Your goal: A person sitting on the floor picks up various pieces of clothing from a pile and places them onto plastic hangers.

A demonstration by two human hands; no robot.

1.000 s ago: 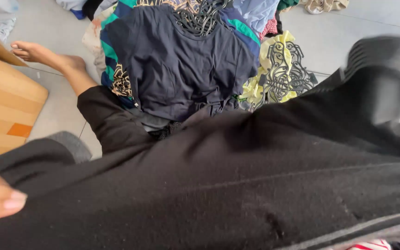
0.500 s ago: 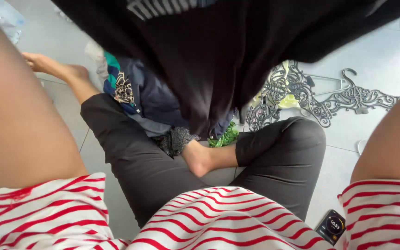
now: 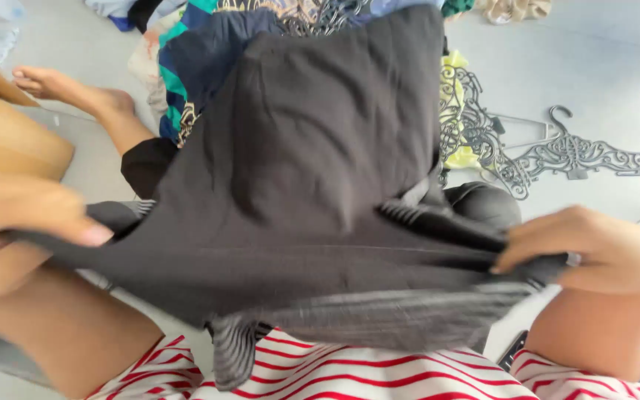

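A black garment point(image 3: 320, 170) with grey ribbed trim is stretched out flat in front of me, over my crossed legs. My left hand point(image 3: 27, 215) grips its left edge at the picture's left side. My right hand point(image 3: 594, 252) pinches its right edge, thumb on top. The cloth hides most of my lap; one bare foot point(image 3: 68, 89) in black trousers sticks out at the upper left. My red-and-white striped shirt point(image 3: 379, 374) shows along the bottom.
A pile of clothes point(image 3: 194, 52), dark blue and teal, lies on the grey tiled floor behind the garment. Ornate metal hangers point(image 3: 557, 155) lie at the right, by a yellow patterned cloth point(image 3: 457, 111). A wooden board point(image 3: 9, 133) is at the left.
The black garment was held high and hanging half a second ago; now it is lowered and pulled out flat between both hands, covering my legs.
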